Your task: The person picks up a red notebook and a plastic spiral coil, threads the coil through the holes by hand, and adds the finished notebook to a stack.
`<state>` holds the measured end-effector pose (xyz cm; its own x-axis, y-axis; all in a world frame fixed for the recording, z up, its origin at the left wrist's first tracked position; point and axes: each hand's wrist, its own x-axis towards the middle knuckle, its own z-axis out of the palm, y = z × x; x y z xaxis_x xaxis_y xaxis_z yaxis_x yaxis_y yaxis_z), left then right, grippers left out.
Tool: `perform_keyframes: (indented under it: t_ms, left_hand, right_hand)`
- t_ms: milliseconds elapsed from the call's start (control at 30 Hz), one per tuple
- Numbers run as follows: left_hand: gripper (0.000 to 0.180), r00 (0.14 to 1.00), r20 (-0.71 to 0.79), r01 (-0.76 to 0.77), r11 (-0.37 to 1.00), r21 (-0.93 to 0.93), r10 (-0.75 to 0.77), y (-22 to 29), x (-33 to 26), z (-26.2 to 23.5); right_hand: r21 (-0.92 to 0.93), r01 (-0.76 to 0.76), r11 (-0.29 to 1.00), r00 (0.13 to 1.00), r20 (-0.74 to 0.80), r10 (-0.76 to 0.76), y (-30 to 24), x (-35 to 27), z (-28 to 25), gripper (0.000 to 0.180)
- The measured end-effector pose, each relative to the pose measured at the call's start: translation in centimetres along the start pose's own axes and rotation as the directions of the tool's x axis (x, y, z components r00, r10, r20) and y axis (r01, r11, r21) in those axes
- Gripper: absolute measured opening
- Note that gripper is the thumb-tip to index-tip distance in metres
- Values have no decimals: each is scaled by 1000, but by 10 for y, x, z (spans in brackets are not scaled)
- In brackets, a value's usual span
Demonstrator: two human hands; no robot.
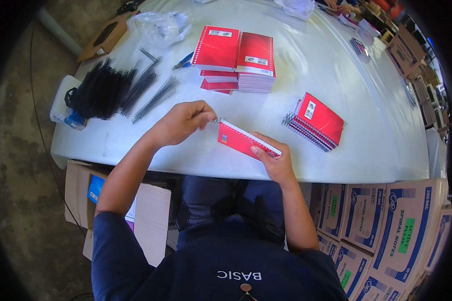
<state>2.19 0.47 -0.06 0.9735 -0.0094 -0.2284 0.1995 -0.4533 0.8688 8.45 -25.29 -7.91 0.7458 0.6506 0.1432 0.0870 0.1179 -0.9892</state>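
From the head view, the left hand (182,122) pinches what looks like a wire coil at the end of a red notebook (246,141), which the right hand (274,161) grips above the white table (336,75). A bound stack (317,122) lies finished; unbound red stacks (236,57) and black coils (116,90) remain. White-and-blue cartons (386,220) with green labels stand at lower right.

White cardboard cartons with blue print and green labels (386,220) stand stacked under the table's right end. Small white labels (256,60) sit on the red notebook covers. A brown open cardboard box (150,220) stands lower left.
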Motion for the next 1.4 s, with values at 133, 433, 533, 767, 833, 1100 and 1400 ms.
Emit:
perform_keyframes:
  t_ms: [133, 433, 533, 767, 833, 1100, 1400]
  left_hand:
    - [34, 993, 22, 117, 975, -188, -115, 0, -8, 7]
    - [17, 928, -356, -137, 989, -52, 110, -29, -16, 17]
    - [43, 859, -50, -372, 688, 624, 509, -29, -25, 16]
    - [27, 928, 71, -338, 745, 575, 367, -35, -35, 19]
    - [23, 990, -41, -121, 958, 260, 136, -29, -35, 20]
    - [32, 992, -116, -32, 984, 174, 53, -17, -15, 18]
    - [26, 932, -298, -162, 971, 174, 209, -28, -8, 24]
  right_hand:
    - [-63, 35, 997, 999, 7, -34, 0, -1, 0, 28]
    - [-67, 37, 997, 999, 9, -36, -1, -1, 1, 27]
    - [-62, 42, 997, 999, 3, -42, -1, -1, 1, 27]
    - [31, 5, 999, 1000, -6, -5, -1, -1, 2, 28]
    - [36, 16, 999, 1000, -8, -16, -1, 0, 2, 29]
    - [73, 5, 997, 1000, -3, -4, -1, 0, 2, 30]
    - [37, -6, 999, 1000, -1, 6, -1, 0, 1, 30]
